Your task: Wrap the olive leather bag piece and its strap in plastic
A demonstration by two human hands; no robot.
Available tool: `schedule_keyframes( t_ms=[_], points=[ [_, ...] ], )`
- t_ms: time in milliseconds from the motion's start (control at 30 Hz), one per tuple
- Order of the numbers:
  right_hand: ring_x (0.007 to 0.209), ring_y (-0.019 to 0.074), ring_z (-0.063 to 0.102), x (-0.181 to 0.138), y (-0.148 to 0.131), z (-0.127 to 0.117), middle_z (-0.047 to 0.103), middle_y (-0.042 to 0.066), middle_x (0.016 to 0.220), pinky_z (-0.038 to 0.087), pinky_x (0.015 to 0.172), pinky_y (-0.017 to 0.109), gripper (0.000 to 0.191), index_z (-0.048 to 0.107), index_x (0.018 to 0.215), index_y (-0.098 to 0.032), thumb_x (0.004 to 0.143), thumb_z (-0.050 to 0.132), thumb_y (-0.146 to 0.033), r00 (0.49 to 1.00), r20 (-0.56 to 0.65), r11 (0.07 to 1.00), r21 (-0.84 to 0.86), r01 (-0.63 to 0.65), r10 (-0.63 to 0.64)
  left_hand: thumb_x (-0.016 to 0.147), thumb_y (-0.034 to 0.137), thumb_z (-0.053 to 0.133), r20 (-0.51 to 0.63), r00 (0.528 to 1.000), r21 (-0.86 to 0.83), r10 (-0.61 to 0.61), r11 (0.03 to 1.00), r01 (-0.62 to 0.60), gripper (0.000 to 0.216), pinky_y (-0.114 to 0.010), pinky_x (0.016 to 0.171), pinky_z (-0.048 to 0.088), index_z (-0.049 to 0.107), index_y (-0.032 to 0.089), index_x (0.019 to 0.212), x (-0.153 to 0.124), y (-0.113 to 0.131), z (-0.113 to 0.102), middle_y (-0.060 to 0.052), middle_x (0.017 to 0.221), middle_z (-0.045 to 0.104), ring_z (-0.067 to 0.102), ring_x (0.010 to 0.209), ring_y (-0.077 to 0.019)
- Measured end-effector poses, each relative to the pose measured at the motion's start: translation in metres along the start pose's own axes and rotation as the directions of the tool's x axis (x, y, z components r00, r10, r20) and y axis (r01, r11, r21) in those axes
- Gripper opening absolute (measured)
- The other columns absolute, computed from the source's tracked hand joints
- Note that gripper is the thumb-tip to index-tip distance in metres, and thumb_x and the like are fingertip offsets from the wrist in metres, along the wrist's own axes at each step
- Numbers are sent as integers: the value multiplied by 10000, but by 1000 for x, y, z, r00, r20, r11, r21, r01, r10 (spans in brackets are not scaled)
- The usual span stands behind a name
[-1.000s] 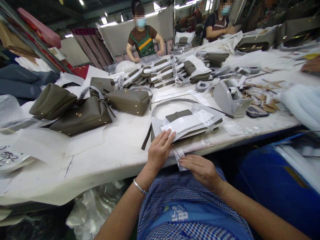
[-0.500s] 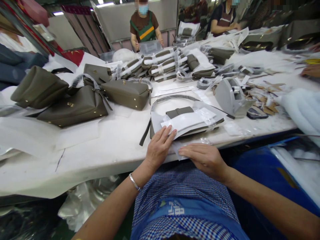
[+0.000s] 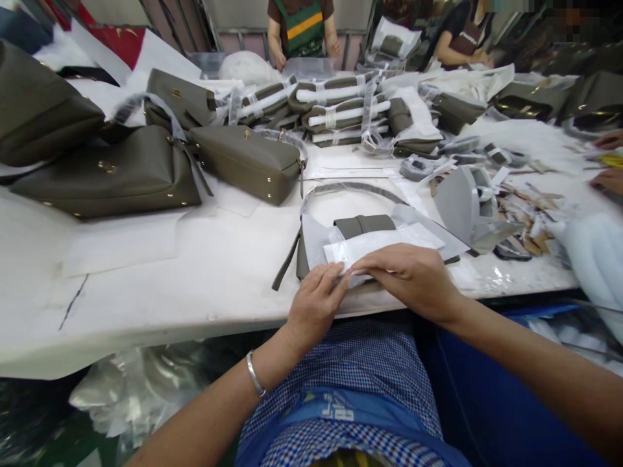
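Note:
My left hand (image 3: 314,303) rests at the near edge of the white table (image 3: 195,272), fingers bent and pressed on the corner of a white paper sheet (image 3: 389,241). My right hand (image 3: 413,275) lies over the same sheet from the right, its fingertips meeting the left hand's and pinching the paper's edge. The sheet lies on a flat olive-grey bag piece (image 3: 365,225) with a strap (image 3: 286,259) trailing to the left and a clear plastic sleeve around it.
Several olive handbags (image 3: 243,162) sit on the left half of the table. Wrapped bag parts (image 3: 331,107) are stacked at the back. A grey tape dispenser (image 3: 462,204) and paper scraps lie to the right. Two people work at the far side. A blue bin (image 3: 487,402) stands below right.
My right hand rose from my lap onto the table and now meets the left hand on the paper. The camera tilted down and closer to the table.

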State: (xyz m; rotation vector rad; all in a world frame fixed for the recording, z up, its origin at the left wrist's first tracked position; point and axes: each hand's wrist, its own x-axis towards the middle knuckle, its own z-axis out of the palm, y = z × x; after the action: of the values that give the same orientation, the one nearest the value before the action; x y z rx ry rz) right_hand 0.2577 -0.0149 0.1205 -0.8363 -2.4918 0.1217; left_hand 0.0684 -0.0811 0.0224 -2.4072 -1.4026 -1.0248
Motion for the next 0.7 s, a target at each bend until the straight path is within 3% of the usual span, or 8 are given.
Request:
schedule_keyframes(
  t_ms=[100,200,333,533,700],
  points=[
    [830,178,725,19,11,9,784,-29,880,535,777,302,146,761,872,-255,921,625,-234,993,75,995,2,-96,95,942,91,530,-11,1000,-29,-13,1000,12,212,-412,1078,489,630,118,1127,0,1,0,-126,1248,638,570,1178,-248],
    [895,186,687,30,22,22,769,-18,915,509,833,316,96,758,838,-253,886,676,-241,975,183,991,23,-132,125,936,79,540,-16,999,-56,-38,998,37,220,-404,1076,493,616,111,1139,0,1,0,-115,1192,663,587,1156,-235],
    [961,194,625,36,33,36,717,3,983,486,872,333,57,745,762,-251,818,750,-261,951,231,962,131,-239,205,933,72,538,-12,997,-102,-77,992,75,243,-400,1088,485,597,111,1166,0,-1,0,-113,1212,663,588,1166,-222],
    [842,150,637,46,38,40,681,-19,938,460,767,284,64,733,724,-243,765,776,-266,859,348,878,160,-450,376,923,68,559,19,996,-71,-86,994,87,407,-385,1049,509,538,146,1322,0,-4,-4,-132,1283,624,587,1186,-228],
    [794,162,646,51,36,42,695,-7,882,435,678,267,95,736,698,-230,721,803,-293,852,343,869,160,-468,396,947,97,518,65,998,17,7,1000,-8,428,-376,1045,500,518,140,1373,5,-6,-9,-123,1370,588,575,1215,-243]
  ],
)
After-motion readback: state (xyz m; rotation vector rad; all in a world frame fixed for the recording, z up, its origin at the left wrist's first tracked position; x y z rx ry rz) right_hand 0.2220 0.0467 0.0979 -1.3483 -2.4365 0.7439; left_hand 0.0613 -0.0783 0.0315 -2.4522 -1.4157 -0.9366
